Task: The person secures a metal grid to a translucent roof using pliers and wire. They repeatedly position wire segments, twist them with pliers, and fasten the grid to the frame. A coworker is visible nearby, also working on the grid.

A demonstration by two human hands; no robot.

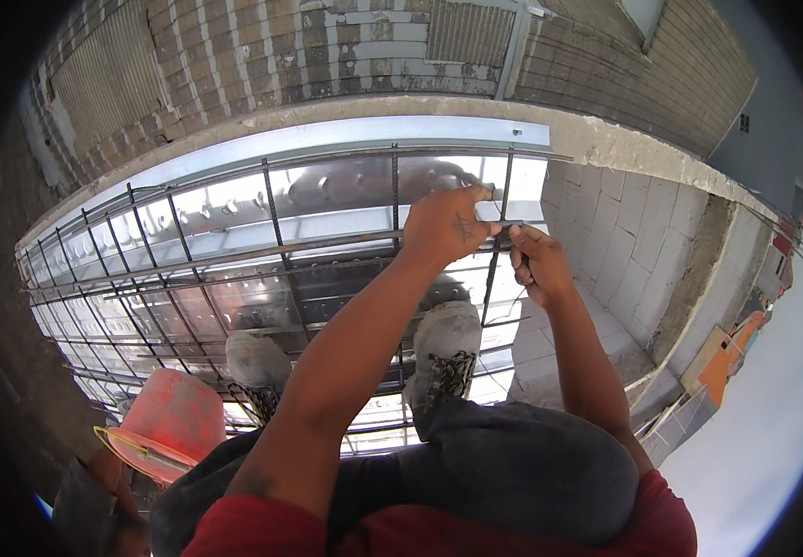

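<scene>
Both hands meet at a crossing of dark steel rebar (495, 269) near the right end of a rebar grid. My left hand (448, 226) is closed around the bar at the crossing, its thumb pointing right. Close beside it, my right hand (541, 264) pinches a thin dark tie wire (520, 295), partly hidden by the fingers. Under the grid lies shiny ribbed metal decking (341, 190). My dusty boots (448, 332) stand on the grid just below the hands.
A red bucket (178, 415) with a yellow rim stands at the lower left, beside another person's arm (109, 469). To the right, a pale block wall (620, 223) drops below the decking edge. Beyond the concrete ledge (624, 148) are tiled roofs (327, 46).
</scene>
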